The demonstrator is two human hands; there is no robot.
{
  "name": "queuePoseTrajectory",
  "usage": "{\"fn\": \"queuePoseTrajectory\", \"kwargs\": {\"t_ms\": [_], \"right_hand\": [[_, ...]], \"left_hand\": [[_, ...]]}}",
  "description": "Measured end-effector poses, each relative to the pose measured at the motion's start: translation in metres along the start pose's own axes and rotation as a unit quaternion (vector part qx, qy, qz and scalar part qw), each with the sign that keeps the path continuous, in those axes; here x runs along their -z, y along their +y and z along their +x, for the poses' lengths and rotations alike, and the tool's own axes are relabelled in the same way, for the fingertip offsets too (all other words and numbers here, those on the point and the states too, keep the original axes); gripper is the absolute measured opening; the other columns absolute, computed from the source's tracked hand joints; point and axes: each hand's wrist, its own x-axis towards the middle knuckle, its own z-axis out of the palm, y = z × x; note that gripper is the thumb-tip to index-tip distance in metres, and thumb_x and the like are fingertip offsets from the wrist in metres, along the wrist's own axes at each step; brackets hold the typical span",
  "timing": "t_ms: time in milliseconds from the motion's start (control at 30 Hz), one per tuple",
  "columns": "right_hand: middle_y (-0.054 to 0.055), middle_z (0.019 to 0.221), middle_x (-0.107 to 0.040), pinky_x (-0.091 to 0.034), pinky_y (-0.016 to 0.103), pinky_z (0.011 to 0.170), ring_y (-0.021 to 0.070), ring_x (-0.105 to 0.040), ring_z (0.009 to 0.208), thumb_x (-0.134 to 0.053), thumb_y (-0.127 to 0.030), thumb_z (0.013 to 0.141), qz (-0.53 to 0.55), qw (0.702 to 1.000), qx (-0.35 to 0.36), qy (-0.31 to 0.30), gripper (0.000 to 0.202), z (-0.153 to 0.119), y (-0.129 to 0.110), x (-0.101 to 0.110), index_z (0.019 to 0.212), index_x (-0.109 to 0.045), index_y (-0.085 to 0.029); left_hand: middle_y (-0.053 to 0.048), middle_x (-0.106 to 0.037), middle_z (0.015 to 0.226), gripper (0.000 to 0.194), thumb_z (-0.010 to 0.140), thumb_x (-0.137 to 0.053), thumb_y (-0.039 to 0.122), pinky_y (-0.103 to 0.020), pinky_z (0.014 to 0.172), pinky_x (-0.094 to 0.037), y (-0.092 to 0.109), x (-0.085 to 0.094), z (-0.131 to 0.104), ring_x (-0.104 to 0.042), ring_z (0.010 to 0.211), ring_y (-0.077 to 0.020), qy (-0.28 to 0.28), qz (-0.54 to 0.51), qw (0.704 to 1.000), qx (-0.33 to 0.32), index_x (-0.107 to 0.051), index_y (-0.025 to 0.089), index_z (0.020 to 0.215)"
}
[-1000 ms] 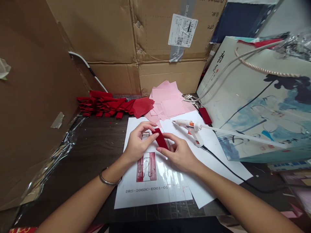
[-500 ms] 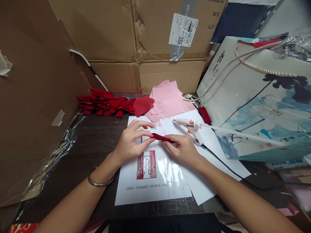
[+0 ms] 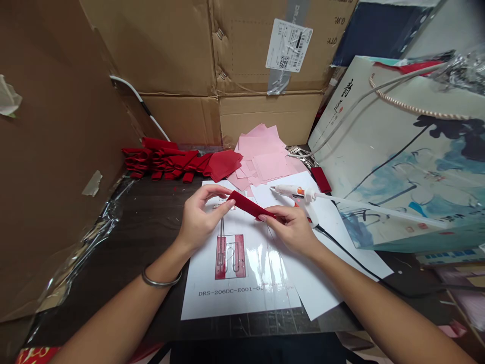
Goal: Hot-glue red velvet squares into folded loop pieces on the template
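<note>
A folded strip of red fabric (image 3: 248, 205) is held between both hands above the white printed sheet (image 3: 242, 301). My left hand (image 3: 204, 215) pinches its upper left end between thumb and fingers. At the lower right end, my right hand (image 3: 290, 227) grips the strip, thumb in front. Its broad flat side faces me, slanting down to the right. Below the hands, the sheet bears a red and white picture (image 3: 230, 257) with clip-like outlines. Just beyond my right hand lies a white glue gun (image 3: 299, 194) with a long glue stick in its back.
Several red fabric pieces (image 3: 162, 159) are heaped at the back left. Pink squares (image 3: 261, 151) lie behind the sheets, beside metal clips (image 3: 303, 155) and a small red piece (image 3: 321, 179). A paper bag (image 3: 394, 167) stands right; cardboard (image 3: 151, 45) walls the back and left.
The red strip has turned from nearly edge-on to showing its broad side, and its left end has risen. My left fingers have closed in on that end.
</note>
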Motion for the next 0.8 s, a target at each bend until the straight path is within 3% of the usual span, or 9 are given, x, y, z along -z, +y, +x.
{"fn": "queuePoseTrajectory", "kwargs": {"t_ms": [67,133,200,300,400,567,800], "right_hand": [[0.005,0.086,-0.075,-0.045,0.032,0.057,0.0154,-0.060,0.065,-0.062,-0.034,0.086,0.034,0.999,-0.008,0.003,0.020,0.000,-0.001,-0.001,0.089,-0.076,-0.020],[0.006,0.090,-0.075,-0.048,0.033,0.061,0.0167,-0.064,0.070,-0.063,-0.034,0.086,0.068,0.998,-0.015,0.006,0.019,0.001,-0.001,-0.001,0.091,-0.075,-0.020],[0.007,0.092,-0.075,-0.050,0.033,0.062,0.0172,-0.065,0.072,-0.064,-0.033,0.085,0.083,0.996,-0.017,0.009,0.018,0.000,0.000,-0.003,0.093,-0.073,-0.020],[0.008,0.097,-0.073,-0.051,0.034,0.064,0.0173,-0.065,0.075,-0.061,-0.028,0.085,0.078,0.997,-0.016,0.008,0.014,-0.001,0.001,-0.005,0.094,-0.070,-0.020],[0.009,0.103,-0.072,-0.054,0.035,0.071,0.0180,-0.067,0.084,-0.057,-0.023,0.087,0.107,0.994,0.004,-0.009,0.011,-0.002,0.002,-0.007,0.093,-0.067,-0.021],[0.007,0.104,-0.074,-0.054,0.034,0.076,0.0188,-0.069,0.094,-0.058,-0.022,0.088,0.154,0.988,0.023,-0.019,0.008,-0.003,0.002,-0.008,0.092,-0.065,-0.022],[0.005,0.110,-0.074,-0.055,0.033,0.075,0.0192,-0.070,0.099,-0.057,-0.017,0.089,0.177,0.983,0.056,-0.014,0.011,-0.004,0.001,-0.007,0.093,-0.065,-0.024]], "left_hand": [[-0.006,-0.069,0.100,0.040,0.075,-0.077,0.022,-0.035,0.084,-0.055,-0.001,-0.001,0.000,-0.065,0.092,-0.0184,0.005,-0.063,0.997,0.034,-0.059,0.020,0.110],[-0.008,-0.069,0.107,0.050,0.077,-0.076,0.024,-0.034,0.081,-0.056,-0.002,-0.003,-0.002,-0.066,0.091,-0.0182,-0.039,-0.102,0.991,0.072,-0.054,0.021,0.122],[-0.010,-0.069,0.112,0.049,0.078,-0.074,0.025,-0.036,0.084,-0.056,-0.002,-0.006,-0.007,-0.067,0.095,-0.0199,-0.092,-0.097,0.987,0.089,-0.056,0.020,0.124],[-0.009,-0.072,0.109,0.035,0.079,-0.074,0.022,-0.037,0.091,-0.054,0.003,-0.012,-0.015,-0.067,0.100,-0.0214,-0.120,-0.053,0.991,0.039,-0.066,0.021,0.114],[-0.006,-0.075,0.098,0.024,0.081,-0.072,0.017,-0.035,0.083,-0.056,0.012,-0.015,-0.020,-0.069,0.090,-0.0191,-0.118,-0.024,0.991,-0.055,-0.072,0.023,0.105],[-0.007,-0.077,0.094,0.027,0.079,-0.073,0.011,-0.036,0.078,-0.057,0.020,-0.017,-0.016,-0.071,0.086,-0.0207,-0.138,-0.043,0.971,-0.191,-0.074,0.023,0.103],[-0.009,-0.077,0.093,0.023,0.078,-0.073,0.012,-0.037,0.078,-0.058,0.013,-0.016,-0.015,-0.072,0.086,-0.0215,-0.121,-0.028,0.974,-0.188,-0.074,0.021,0.099]]}}
